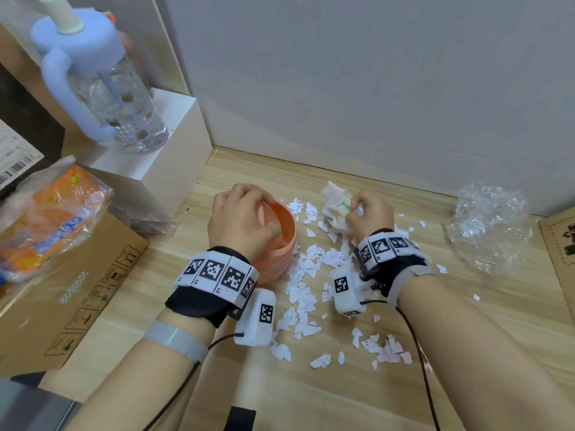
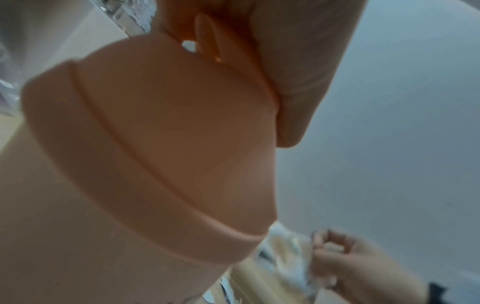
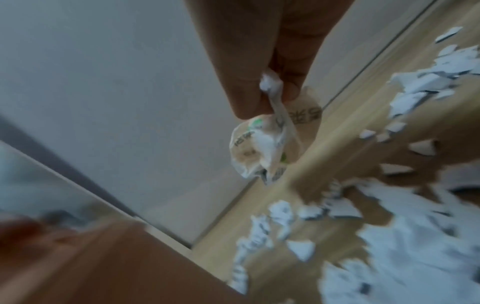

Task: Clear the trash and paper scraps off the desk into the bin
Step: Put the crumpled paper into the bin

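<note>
A small peach-coloured bin [image 1: 281,244] stands on the wooden desk [image 1: 404,384]. My left hand [image 1: 241,217] grips its rim from above, thumb inside the opening; the left wrist view shows the bin [image 2: 161,144] close up under my palm. To the bin's right, my right hand [image 1: 364,213] pinches a crumpled printed wrapper [image 1: 334,206] by one twisted corner, and the right wrist view shows the wrapper [image 3: 265,144] hanging from my fingertips [image 3: 249,92]. Several torn white paper scraps [image 1: 306,284] lie scattered on the desk between and in front of my hands.
A crumpled clear plastic sheet [image 1: 488,225] lies at the far right by the wall. On the left stand a white box [image 1: 161,157] bearing a blue-lidded bottle [image 1: 109,85], a cardboard box [image 1: 71,293] and an orange packet in plastic [image 1: 53,219].
</note>
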A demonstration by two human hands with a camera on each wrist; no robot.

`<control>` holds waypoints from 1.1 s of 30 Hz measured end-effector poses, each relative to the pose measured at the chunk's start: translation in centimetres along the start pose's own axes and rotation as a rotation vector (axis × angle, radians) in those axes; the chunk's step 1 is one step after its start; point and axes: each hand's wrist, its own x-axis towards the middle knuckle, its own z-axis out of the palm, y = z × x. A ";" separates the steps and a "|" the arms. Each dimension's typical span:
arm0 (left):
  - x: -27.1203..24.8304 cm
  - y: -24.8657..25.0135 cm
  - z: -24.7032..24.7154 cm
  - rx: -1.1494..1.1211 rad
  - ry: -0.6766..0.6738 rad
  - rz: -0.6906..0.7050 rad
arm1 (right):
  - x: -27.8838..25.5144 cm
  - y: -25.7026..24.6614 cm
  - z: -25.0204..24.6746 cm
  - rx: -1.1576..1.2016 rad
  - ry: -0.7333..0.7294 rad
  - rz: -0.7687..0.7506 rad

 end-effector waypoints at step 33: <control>-3.4 -2.2 -1.4 0.136 -0.238 0.267 | -11.7 -10.5 1.1 -0.791 -0.809 -0.530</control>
